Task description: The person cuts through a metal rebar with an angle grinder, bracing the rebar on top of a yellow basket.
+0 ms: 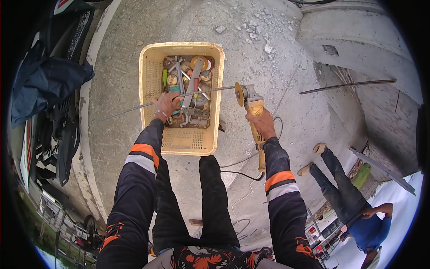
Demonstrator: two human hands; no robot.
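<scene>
My L hand (168, 104) clenched round rod (215, 89) by crate (148, 67) L rim; R hand (262, 121) gripping grinder (251, 104), disc touching rod.

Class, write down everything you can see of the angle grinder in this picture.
The angle grinder has a worn yellow body, a grey metal head and a round orange-yellow disc standing on edge. The right hand grips the body, pointing the tool away from the person, above the concrete floor and just right of the yellow crate. The disc appears to meet the thin metal rod near its end; the left hand holds that rod across the crate. A dark cable trails from the rear.
</scene>
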